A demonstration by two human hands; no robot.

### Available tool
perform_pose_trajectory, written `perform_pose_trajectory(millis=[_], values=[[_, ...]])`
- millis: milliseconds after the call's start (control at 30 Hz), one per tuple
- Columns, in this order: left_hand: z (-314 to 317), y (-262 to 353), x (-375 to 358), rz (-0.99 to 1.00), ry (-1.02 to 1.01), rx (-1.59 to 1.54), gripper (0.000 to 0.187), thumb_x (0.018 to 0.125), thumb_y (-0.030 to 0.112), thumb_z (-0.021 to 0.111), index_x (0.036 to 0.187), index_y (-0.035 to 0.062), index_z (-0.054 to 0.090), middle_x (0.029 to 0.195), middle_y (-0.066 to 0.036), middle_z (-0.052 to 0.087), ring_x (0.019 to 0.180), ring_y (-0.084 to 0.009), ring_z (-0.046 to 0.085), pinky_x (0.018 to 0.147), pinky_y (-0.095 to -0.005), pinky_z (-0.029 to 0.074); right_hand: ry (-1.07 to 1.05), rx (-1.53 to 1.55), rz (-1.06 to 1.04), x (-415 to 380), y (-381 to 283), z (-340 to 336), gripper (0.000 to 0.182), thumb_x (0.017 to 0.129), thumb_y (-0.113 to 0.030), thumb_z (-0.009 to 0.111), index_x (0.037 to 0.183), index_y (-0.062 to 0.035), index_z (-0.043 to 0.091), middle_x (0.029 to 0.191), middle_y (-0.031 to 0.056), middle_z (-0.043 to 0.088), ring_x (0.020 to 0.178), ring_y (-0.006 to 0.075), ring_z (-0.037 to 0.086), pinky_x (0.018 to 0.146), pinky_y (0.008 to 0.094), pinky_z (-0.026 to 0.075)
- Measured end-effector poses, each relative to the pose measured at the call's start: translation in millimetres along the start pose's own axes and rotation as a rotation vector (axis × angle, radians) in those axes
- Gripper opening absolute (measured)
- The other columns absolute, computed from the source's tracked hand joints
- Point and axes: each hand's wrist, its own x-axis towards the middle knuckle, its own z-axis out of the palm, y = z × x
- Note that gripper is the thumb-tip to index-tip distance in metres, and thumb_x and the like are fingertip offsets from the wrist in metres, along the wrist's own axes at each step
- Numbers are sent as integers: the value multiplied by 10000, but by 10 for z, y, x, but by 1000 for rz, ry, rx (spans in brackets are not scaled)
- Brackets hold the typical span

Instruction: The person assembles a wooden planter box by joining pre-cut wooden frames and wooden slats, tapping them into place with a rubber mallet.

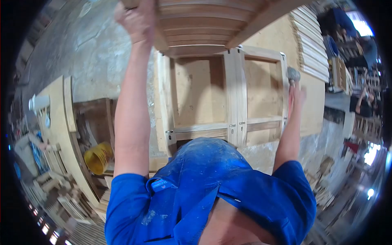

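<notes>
At the top of the view, my left hand (139, 22) is closed on the side of a raised slatted wooden frame (200, 22); its fingertips are partly cut off by the image edge. Below that frame lie two pale wooden frames (235, 94), side by side, with small metal fittings at their corners. My right hand (297, 98) grips a mallet with a rounded grey head (293, 74), just beyond the right-hand frame's outer rail. Most of the mallet's handle is hidden by the hand.
A stack of pale slats (311, 45) lies at upper right on a board. To the left are a yellow bucket (98, 157) on its side and long planks (67, 122). People (363, 100) and more wooden parts are at far right.
</notes>
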Motion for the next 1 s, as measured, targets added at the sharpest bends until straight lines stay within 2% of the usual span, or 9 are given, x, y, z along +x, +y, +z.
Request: perform_pose_trajectory(millis=[67, 133, 333, 400, 533, 667, 767, 900, 1000], values=[[13, -3, 11, 83, -7, 52, 264, 833, 215, 780, 886, -27, 688, 835, -18, 686, 771, -93, 599, 708, -272, 486, -255, -66, 46, 295, 872, 332, 908, 880, -685, 488, 1233, 146, 583, 1238, 343, 598, 1223, 427, 558, 1004, 464, 434], [45, 3, 11, -283, -126, -104, 455, 780, 329, 834, 1061, 21, 650, 983, -42, 656, 876, -134, 600, 771, -305, 504, -298, 75, 71, 232, 849, 336, 839, 901, -636, 498, 1237, 126, 595, 1225, 338, 608, 1216, 421, 567, 991, 459, 437], [101, 137, -2, 35, -78, -135, 253, 822, 198, 791, 904, -20, 694, 849, -8, 699, 764, -93, 602, 711, -275, 494, -414, 366, -66, 278, 685, 384, 697, 919, -577, 513, 1041, 92, 666, 916, 244, 691, 925, 363, 657, 818, 450, 488], [95, 153, -20, 31, -73, -123, 249, 821, 196, 791, 913, -14, 696, 847, -8, 699, 754, -94, 599, 702, -279, 494, -320, 254, -113, 407, 779, 473, 523, 911, -491, 617, 891, 31, 606, 685, 76, 587, 558, 184, 597, 502, 357, 480], [-2, 298, -39, 6, -89, 125, 222, 761, 176, 815, 840, 15, 683, 703, -13, 645, 645, -117, 565, 627, -298, 491, -423, 347, -41, -7, 84, -388, 311, 863, -283, 703, 866, -14, 548, 639, 39, 525, 416, 121, 491, 360, 293, 386], [40, 261, -60, -47, -95, -96, 281, 751, 214, 845, 859, 8, 689, 717, -12, 658, 656, -114, 567, 644, -301, 497, -676, 493, -214, -789, -953, -1919, 473, 800, -140, 716, 1194, 26, 515, 737, 46, 541, 445, 127, 507, 412, 268, 444], [27, 197, -32, -9, -89, -100, 271, 750, 192, 847, 870, 5, 692, 725, -16, 664, 666, -107, 568, 654, -295, 496, -381, 544, -380, -1276, -1736, -3117, 585, 808, -236, 748, 1293, 3, 524, 1108, 85, 591, 822, 149, 612, 598, 297, 510], [14, 195, -7, 60, -91, -30, 280, 749, 193, 850, 881, 2, 694, 760, -14, 682, 684, -101, 576, 671, -296, 497, 278, 520, -929, -1422, -2537, -4622, 488, 799, -190, 686, 1213, 17, 533, 1023, 97, 587, 807, 166, 607, 616, 311, 501], [13, 313, -13, -24, -125, -29, 283, 749, 206, 852, 878, 6, 699, 765, -38, 692, 683, -118, 594, 675, -304, 501, 390, 417, -1183, -1713, -3060, -4924, 418, 792, -156, 640, 1153, 28, 540, 960, 106, 584, 796, 180, 604, 630, 323, 495]])
